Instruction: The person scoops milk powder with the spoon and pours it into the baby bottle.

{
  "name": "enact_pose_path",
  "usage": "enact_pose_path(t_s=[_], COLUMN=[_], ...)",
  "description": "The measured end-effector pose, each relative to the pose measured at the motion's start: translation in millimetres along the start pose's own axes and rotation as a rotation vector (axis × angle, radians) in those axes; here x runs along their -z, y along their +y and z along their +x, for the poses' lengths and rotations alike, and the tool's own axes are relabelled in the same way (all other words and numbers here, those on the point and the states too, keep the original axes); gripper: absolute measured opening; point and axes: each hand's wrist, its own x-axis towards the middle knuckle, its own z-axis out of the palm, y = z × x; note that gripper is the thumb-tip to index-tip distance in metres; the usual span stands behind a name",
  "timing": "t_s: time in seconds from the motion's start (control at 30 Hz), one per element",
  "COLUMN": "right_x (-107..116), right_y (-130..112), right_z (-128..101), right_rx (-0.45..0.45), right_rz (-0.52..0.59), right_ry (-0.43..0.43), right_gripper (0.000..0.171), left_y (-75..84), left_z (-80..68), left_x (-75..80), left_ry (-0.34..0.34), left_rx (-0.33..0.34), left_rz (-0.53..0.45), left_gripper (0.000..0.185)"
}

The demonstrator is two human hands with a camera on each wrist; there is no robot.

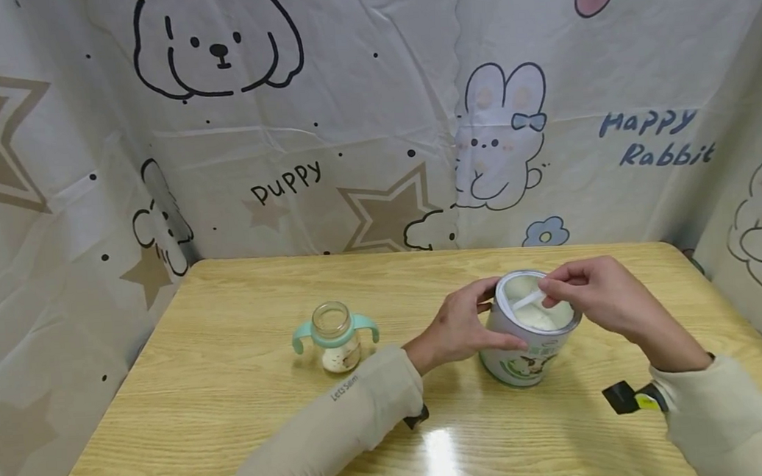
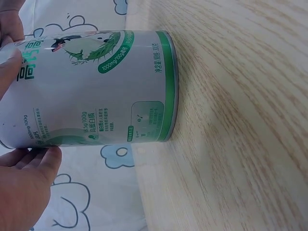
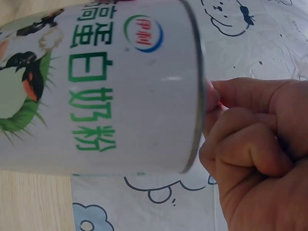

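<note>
A white and green milk powder can (image 1: 528, 346) stands open on the wooden table (image 1: 246, 395), right of centre, with pale powder inside. My left hand (image 1: 467, 328) grips its side just below the rim. My right hand (image 1: 580, 287) pinches the handle of a white scoop (image 1: 530, 300) that lies over the powder. The left wrist view shows the can's (image 2: 101, 89) printed wall with my fingers (image 2: 24, 178) against it. In the right wrist view my curled fingers (image 3: 245, 144) sit at the can's (image 3: 96, 91) rim. A small glass baby bottle (image 1: 336, 337) with teal handles stands uncapped to the left.
A cartoon-printed cloth (image 1: 373, 120) hangs around the table on three sides. The baby bottle holds a little pale powder at its bottom. Black wrist-camera mounts (image 1: 624, 396) sit under both sleeves near the front edge.
</note>
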Motion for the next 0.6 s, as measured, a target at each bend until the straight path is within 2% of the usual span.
enact_pose_path(t_s=[0.33, 0.47, 0.53, 0.6], right_x=[23, 31, 34, 37], right_y=[26, 43, 52, 60], right_z=[-10, -12, -12, -13], right_rx=[-0.052, -0.063, -0.056, -0.05], right_rz=[0.205, 0.266, 0.335, 0.399], right_ry=[-0.009, 0.022, 0.031, 0.031], right_gripper=[0.038, 0.027, 0.02, 0.021], left_y=[-0.4, 1.1, 1.4, 1.2], left_z=[-0.7, -0.5, -0.5, -0.8], left_x=[-0.5, 0.1, 0.3, 0.4], left_ry=[-0.001, 0.0, -0.001, 0.0], left_rx=[0.004, 0.017, 0.022, 0.024], left_rz=[0.001, 0.01, 0.012, 0.011], left_gripper=[0.086, 0.086, 0.086, 0.086])
